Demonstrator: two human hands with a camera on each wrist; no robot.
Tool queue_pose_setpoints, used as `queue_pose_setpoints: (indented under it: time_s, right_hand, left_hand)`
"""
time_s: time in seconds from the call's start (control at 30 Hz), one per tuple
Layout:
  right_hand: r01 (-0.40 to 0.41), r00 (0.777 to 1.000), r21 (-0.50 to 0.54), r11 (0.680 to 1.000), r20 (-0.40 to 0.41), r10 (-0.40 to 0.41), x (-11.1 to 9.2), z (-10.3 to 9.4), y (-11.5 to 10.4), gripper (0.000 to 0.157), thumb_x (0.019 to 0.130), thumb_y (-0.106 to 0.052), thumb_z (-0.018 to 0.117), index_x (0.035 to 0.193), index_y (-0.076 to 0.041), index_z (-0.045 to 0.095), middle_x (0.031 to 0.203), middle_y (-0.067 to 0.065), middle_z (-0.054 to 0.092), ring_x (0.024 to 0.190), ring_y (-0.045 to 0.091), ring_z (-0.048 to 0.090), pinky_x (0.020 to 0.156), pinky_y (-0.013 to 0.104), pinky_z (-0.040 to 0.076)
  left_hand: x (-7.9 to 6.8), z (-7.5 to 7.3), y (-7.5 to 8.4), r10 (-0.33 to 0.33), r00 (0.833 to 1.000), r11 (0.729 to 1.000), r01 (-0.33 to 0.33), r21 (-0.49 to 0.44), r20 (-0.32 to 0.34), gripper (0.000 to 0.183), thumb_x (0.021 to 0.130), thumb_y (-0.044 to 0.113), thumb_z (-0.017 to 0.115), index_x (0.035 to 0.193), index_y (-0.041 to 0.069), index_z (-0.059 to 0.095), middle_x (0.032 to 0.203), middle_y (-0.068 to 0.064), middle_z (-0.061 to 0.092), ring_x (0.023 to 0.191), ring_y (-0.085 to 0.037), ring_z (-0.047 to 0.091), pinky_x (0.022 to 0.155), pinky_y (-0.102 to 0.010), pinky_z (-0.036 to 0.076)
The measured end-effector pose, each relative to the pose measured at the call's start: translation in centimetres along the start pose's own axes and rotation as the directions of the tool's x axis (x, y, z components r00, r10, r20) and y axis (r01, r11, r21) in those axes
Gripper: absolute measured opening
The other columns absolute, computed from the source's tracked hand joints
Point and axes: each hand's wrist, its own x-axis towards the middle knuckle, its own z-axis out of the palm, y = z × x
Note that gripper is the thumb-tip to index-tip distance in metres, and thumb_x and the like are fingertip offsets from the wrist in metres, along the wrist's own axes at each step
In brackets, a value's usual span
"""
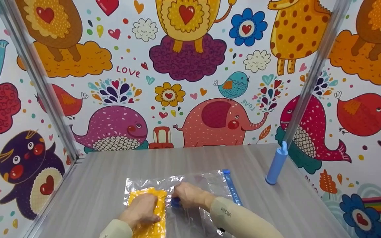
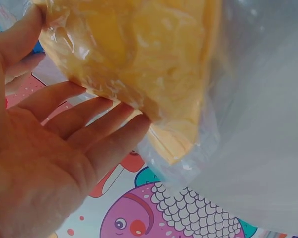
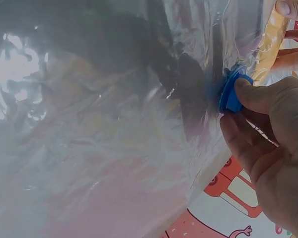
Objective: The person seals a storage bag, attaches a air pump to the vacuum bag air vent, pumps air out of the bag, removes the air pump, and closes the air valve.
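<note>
A clear plastic vacuum bag (image 1: 210,185) lies on the table, a blue zip strip (image 1: 232,190) along its right edge. Inside its left part is a flat, yellow folded item (image 1: 159,228). My left hand (image 1: 141,210) rests on that yellow item through the film; in the left wrist view its extended fingers (image 2: 97,111) touch the item's edge. The right hand (image 1: 190,195) pinches a blue valve cap (image 3: 232,94) on the bag between thumb and fingers, just right of the yellow item. In the head view the right hand covers most of the cap.
A blue hand pump (image 1: 276,167) stands upright at the table's right side. Walls with printed cartoon animals rise behind and on both sides of the grey table (image 1: 104,168), with metal posts (image 1: 41,82) at the corners.
</note>
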Motion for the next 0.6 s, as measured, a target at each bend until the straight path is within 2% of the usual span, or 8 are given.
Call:
queue_pose_setpoints:
  time_s: [0.13,0.23,0.43,0.6]
  right_hand:
    - [-0.056,0.998,0.058,0.997,0.029,0.055,0.2,-0.25,-0.08,0.011,0.089,-0.01,0.088,0.095,-0.018,0.084,0.081,-0.008,0.076,0.069,0.002,0.056,0.065,0.012,0.048]
    - [-0.112,0.993,0.063,0.992,0.039,0.109,0.36,-0.17,-0.22,0.007,0.09,-0.019,0.091,0.09,-0.018,0.084,0.077,-0.008,0.076,0.065,0.002,0.054,0.062,0.013,0.048]
    - [-0.242,0.97,0.105,0.965,0.008,0.242,0.64,0.28,-0.56,0.031,0.088,-0.037,0.095,0.075,-0.016,0.076,0.063,-0.008,0.066,0.058,0.004,0.049,0.055,0.017,0.043]
    - [-0.311,0.946,0.166,0.936,-0.045,0.322,0.97,0.49,-0.97,0.041,0.085,-0.045,0.097,0.076,-0.015,0.071,0.065,-0.008,0.06,0.059,0.006,0.048,0.054,0.02,0.044]
  left_hand:
    - [0.1,0.06,0.06,-0.007,1.0,1.0,0.007,0.001,0.018,0.045,0.07,0.031,0.103,0.083,0.015,0.064,0.075,0.003,0.058,0.069,-0.017,0.051,0.063,-0.04,0.047]
    - [0.13,0.21,0.11,-0.014,0.999,1.0,0.014,-0.008,0.035,0.044,0.071,0.032,0.103,0.085,0.014,0.065,0.076,0.002,0.06,0.07,-0.018,0.053,0.064,-0.041,0.049]
    - [0.11,0.16,0.16,-0.016,0.999,1.0,0.017,-0.019,0.044,0.044,0.071,0.032,0.103,0.087,0.013,0.066,0.079,0.0,0.063,0.073,-0.02,0.057,0.068,-0.044,0.054]
    - [0.09,-0.25,-0.01,-0.025,0.999,0.999,0.027,-0.039,0.047,0.044,0.071,0.03,0.103,0.087,0.013,0.065,0.079,0.0,0.062,0.073,-0.02,0.056,0.067,-0.045,0.054]
